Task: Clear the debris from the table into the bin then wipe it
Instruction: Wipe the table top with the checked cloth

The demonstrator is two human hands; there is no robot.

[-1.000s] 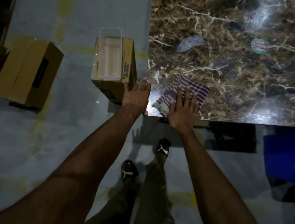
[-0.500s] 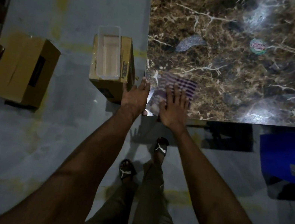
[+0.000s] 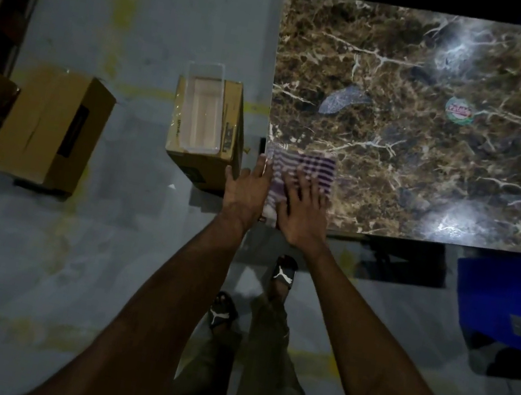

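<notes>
Sliding leftward over the last second, the cloth (image 3: 305,170) had gone from a little way in along the near edge to the very near-left corner of the bench (image 3: 432,165), and both hands had travelled with it. The right hand (image 3: 301,215) lay flat on the cloth, its fingers (image 3: 300,183) straight and spread, pressing rather than gripping. The left hand (image 3: 247,195) rested open at the left edge of the cloth, fingers straight, holding nothing, partly out over the bench's side. I judged that stroke of wiping spent: the cloth had no bench left to its left or toward the person, part of it already overhanging the near edge.

A grey leaf-like scrap (image 3: 344,99) and a round label (image 3: 459,110) lay well apart from the hands, farther in on the bench, so the clearing looked unfinished to me. A clear bin (image 3: 202,114) sat on a box (image 3: 224,156) just beside the left edge, near the left hand. Open room lay to the right and away, where most of the top was bare stone. A blue crate (image 3: 513,297) stood on the floor off the near-right corner.
</notes>
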